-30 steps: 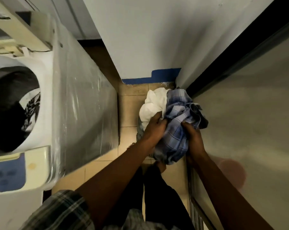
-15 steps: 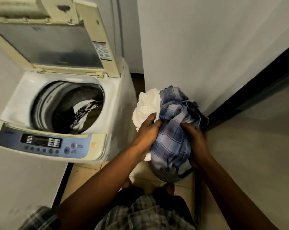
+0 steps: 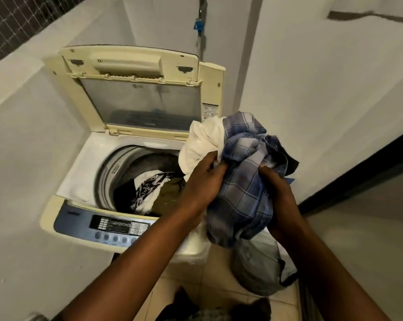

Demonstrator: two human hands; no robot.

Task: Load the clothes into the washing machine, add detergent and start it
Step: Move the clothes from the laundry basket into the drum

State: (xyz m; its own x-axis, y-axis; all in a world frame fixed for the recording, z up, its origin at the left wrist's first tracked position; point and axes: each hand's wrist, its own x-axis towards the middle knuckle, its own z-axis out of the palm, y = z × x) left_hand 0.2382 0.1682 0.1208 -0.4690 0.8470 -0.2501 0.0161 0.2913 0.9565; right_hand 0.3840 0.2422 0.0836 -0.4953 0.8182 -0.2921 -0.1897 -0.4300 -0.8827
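Observation:
A cream top-loading washing machine (image 3: 64, 212) stands at the left with its lid (image 3: 135, 89) raised. Its drum (image 3: 149, 188) holds a black-and-white garment and a dark olive one. I carry a bundle of clothes at the drum's right edge: a blue plaid shirt (image 3: 244, 188) and a white garment (image 3: 203, 142). My left hand (image 3: 205, 179) grips the bundle from the left, where white and plaid meet. My right hand (image 3: 274, 181) grips the plaid from the right. The blue control panel (image 3: 80, 221) faces me.
A grey laundry basket (image 3: 253, 272) with cloth in it sits on the tiled floor below the bundle. White walls close in on the left and behind. A dark-edged door or panel (image 3: 357, 172) runs along the right. A hose with a blue fitting (image 3: 199, 25) hangs behind the machine.
Both hands have lifted the bundle up from the basket and carried it left to the drum's right edge. The view has swung up and left onto the machine.

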